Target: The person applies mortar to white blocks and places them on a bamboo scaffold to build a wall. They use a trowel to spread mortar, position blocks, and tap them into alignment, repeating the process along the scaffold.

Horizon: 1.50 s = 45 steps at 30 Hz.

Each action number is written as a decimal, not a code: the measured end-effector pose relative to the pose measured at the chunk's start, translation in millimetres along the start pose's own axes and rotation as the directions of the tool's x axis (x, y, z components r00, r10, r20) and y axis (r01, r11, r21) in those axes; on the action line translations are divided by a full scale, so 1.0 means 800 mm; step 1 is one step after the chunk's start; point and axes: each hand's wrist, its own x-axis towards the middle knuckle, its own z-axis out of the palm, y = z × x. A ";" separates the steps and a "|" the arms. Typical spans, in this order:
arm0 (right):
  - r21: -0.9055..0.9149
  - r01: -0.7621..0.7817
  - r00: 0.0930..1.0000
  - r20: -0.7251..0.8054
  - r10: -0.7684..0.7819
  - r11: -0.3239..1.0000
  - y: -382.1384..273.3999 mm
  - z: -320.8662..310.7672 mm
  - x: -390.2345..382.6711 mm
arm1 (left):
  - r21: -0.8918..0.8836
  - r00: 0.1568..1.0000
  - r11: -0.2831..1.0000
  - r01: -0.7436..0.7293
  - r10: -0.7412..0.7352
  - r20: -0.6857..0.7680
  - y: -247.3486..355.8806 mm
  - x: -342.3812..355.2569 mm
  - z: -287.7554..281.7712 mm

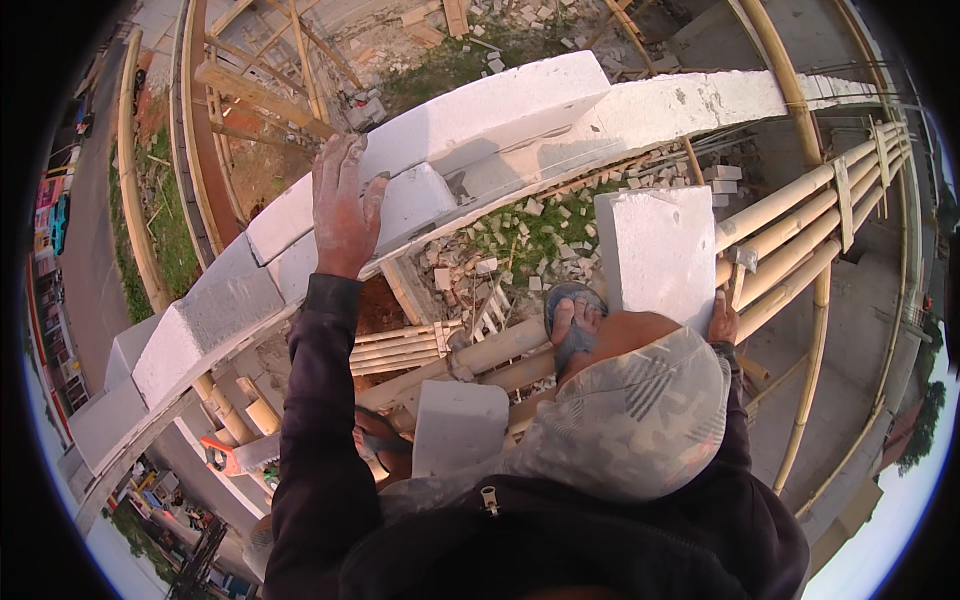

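My left hand [345,208], dusty and with its fingers stretched out, lies flat against the white lightweight concrete blocks [487,108] laid along a narrow concrete beam. Beside its thumb sits a shorter block [410,205] on the inner side of the course. At the right, my right hand [722,318] grips the lower right edge of a loose white block [658,250], which stands on end beside my bent knee. Part of that hand is hidden behind the block's edge. Another loose block [458,428] rests between my legs on the bamboo.
Bamboo poles [790,235] lashed together form the scaffold to the right; my sandalled foot [575,320] is on bamboo poles. A handsaw with an orange handle [232,457] lies at lower left. Broken block rubble [535,240] covers grass far below. A road [95,240] runs at far left.
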 end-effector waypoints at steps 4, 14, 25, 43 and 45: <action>0.307 0.055 0.998 -0.006 -0.056 0.950 0.009 0.017 -0.001 | -0.196 0.969 0.954 -0.228 0.241 0.048 0.085 0.006 0.014; 0.275 0.006 0.986 0.159 -0.052 0.961 0.002 0.018 -0.009 | -0.505 0.637 0.821 -0.266 0.543 0.548 0.181 -0.042 0.039; -0.448 0.137 0.956 0.292 0.000 0.884 -0.231 -0.053 -0.022 | -0.321 0.627 0.939 0.118 0.180 0.758 0.150 -0.066 -0.161; -0.163 0.782 0.405 0.866 -0.292 0.601 -0.514 -0.045 -0.364 | -0.491 -0.347 -0.381 0.783 -0.924 0.164 0.225 -0.478 -0.470; -0.156 0.716 0.317 0.941 -0.118 0.680 -0.530 -0.035 -0.414 | -0.308 -0.609 -0.676 0.670 -0.737 0.294 0.240 -0.568 -0.452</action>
